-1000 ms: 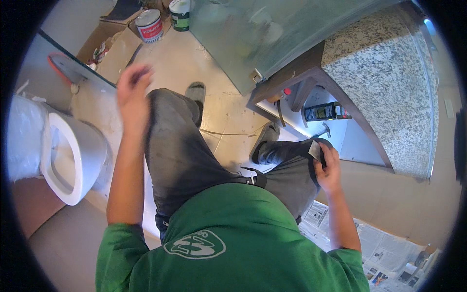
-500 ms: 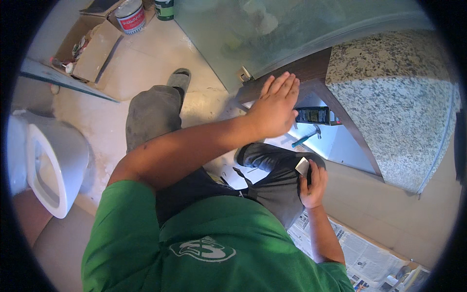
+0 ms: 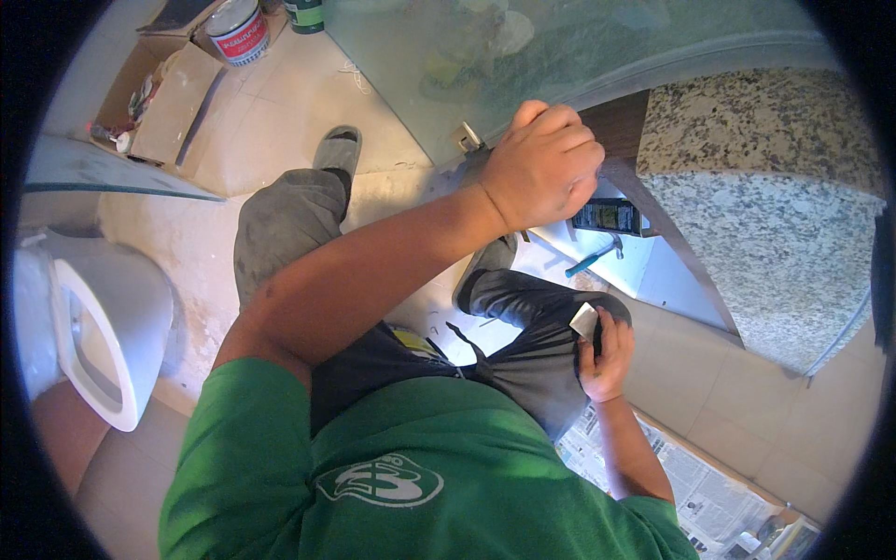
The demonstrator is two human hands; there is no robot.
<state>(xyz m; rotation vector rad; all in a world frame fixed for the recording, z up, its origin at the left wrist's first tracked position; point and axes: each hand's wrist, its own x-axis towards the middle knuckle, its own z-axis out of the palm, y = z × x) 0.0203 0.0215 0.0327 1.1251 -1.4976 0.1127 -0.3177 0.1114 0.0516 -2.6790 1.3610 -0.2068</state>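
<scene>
My left hand (image 3: 546, 168) is closed in a fist over the dark wooden cabinet edge (image 3: 616, 126); the inside of the fist is hidden. My right hand (image 3: 607, 359) rests on my right knee, its fingers closed round a small pale folded piece (image 3: 584, 321) like paper or sandpaper. Below the left fist, inside the open cabinet, lie a hammer (image 3: 595, 256) with a teal handle and a dark printed box (image 3: 609, 216).
A granite slab (image 3: 747, 215) fronts the right side. Glass panels (image 3: 448, 84) stand ahead and at left. A toilet (image 3: 121, 327) is to my left. A cardboard box (image 3: 173, 112) and a paint tin (image 3: 238, 35) stand far left; newspaper (image 3: 691, 485) covers the floor at lower right.
My left hand has gone from flat, outstretched fingers to a closed fist, moving slightly right. My right hand still holds the pale piece on the knee. The whole view has shifted a little.
</scene>
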